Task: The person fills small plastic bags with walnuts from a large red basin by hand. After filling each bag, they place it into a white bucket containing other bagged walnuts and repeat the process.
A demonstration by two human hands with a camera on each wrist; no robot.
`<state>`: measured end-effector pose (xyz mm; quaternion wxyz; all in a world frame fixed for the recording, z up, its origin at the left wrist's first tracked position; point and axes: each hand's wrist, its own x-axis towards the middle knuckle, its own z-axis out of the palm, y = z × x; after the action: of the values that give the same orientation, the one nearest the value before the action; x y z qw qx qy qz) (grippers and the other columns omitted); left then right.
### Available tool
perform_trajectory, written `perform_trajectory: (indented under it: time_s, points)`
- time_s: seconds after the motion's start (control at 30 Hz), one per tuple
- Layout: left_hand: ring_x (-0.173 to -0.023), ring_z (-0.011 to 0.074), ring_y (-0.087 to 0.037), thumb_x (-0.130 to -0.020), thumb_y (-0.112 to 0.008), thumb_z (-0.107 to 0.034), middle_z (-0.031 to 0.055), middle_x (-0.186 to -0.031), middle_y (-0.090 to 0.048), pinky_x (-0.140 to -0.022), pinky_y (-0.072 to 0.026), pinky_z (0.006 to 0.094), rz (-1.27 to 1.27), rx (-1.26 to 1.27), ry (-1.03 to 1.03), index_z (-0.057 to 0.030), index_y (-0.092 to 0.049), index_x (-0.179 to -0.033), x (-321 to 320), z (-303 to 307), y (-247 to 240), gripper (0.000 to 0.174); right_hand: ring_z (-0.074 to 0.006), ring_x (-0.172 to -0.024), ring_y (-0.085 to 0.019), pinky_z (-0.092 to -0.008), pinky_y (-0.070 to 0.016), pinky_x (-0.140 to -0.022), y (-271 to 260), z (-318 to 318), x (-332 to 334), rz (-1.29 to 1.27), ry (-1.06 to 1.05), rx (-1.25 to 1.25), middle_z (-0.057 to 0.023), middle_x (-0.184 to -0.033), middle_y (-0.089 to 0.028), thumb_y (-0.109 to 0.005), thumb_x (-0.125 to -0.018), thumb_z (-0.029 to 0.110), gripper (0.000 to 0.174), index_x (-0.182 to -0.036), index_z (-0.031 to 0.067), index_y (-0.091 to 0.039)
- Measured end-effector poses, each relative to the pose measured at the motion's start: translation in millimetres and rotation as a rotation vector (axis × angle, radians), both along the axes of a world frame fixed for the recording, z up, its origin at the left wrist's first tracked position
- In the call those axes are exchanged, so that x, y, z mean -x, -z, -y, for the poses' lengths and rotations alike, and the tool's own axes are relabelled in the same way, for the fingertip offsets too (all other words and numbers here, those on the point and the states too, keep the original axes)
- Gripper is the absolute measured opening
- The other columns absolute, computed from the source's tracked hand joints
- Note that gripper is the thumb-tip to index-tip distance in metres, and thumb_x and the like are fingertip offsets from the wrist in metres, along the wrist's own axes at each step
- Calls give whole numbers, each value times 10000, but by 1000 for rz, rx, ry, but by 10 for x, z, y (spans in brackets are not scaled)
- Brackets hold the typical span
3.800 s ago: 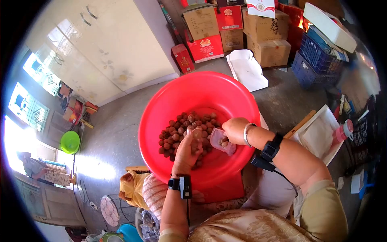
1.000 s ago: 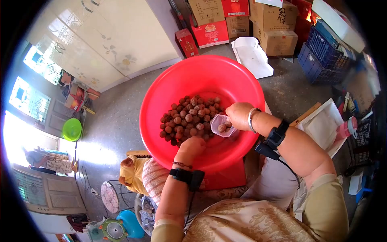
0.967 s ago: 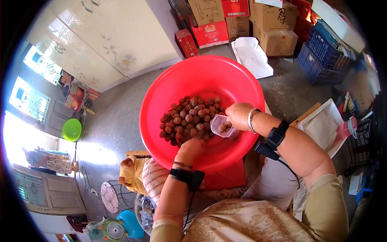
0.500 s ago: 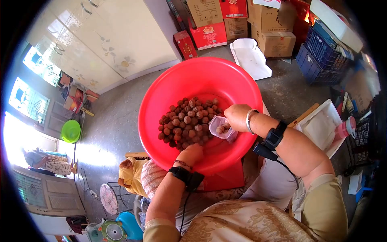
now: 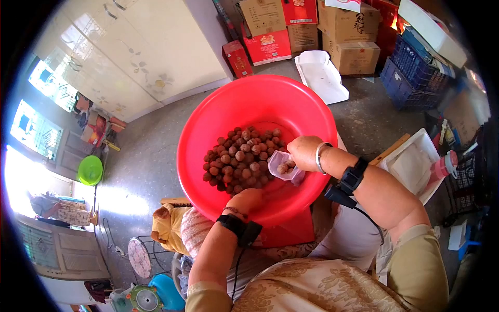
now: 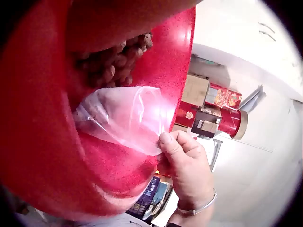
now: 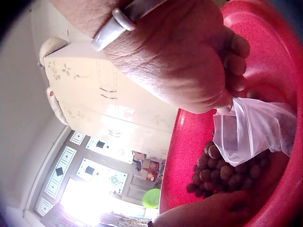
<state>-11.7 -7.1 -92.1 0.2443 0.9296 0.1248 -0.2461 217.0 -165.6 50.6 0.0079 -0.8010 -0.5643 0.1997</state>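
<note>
A clear plastic bag with several brown, walnut-like balls inside hangs in the red basin. My right hand pinches its rim between thumb and fingers, as the left wrist view also shows with the bag and that hand. Left of the bag lies a pile of the same balls. At the pile's near edge, low in the basin, is my left hand; its fingertips are hidden in the head view and dark in the right wrist view, where the hand lies beside the balls.
Cartons, a white foam tray and blue crates stand beyond the basin. Another white tray with a pink bottle is at the right. At the left are a green basin and a round stool.
My left hand has left its earlier place beside the bag and moved down to the near edge of the pile. My right hand still holds the bag, and more balls show inside than a few seconds ago.
</note>
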Motion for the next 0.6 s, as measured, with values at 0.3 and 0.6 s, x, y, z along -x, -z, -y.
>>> perform_trajectory:
  time_s: [0.3,0.6]
  points:
    - [-665,87,-573,-980,-675,-312,-10,-807,-644,-544,-449,273,313,583,-853,-39,-694,-1082,-228,96,-686,292,-390,-984,-731,-465,-584,-844,-22,5,-2,10,-1,-2,-226,-1014,-747,-665,-848,107,201,-987,21,-782]
    - [-742,38,-544,-1050,-598,-305,-59,-894,-639,-609,-406,185,553,971,-833,-35,-682,-1236,-295,262,-1217,339,-384,-1016,-726,-458,-584,-856,-33,7,2,-18,12,18,-228,-1069,-740,-700,-867,162,233,-1035,16,-769]
